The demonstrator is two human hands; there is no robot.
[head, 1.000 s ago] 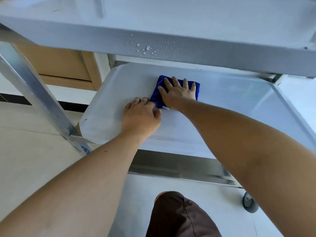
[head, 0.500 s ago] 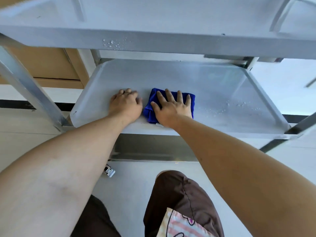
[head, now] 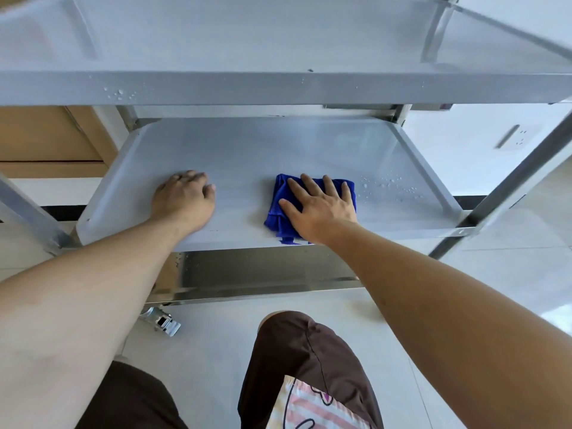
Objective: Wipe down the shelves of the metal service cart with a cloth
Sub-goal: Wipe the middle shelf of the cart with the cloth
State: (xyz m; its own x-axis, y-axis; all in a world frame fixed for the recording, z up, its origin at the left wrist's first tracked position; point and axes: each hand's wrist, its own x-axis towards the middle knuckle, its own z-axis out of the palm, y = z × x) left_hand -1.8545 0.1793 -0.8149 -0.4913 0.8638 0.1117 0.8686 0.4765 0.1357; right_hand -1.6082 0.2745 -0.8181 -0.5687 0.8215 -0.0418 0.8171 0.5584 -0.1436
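Middle shelf point(head: 247, 150) of the metal cart is mid-wipe: right hand point(head: 322, 205) pressed flat, fingers spread, on the blue cloth point(head: 278, 209) near the front edge. Left hand point(head: 184, 198) braces, loosely curled. Water droplets point(head: 387, 185) just right probably go next.

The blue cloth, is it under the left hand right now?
No, the blue cloth lies flat under the right hand on the middle shelf, while the left hand rests on bare metal beside it.
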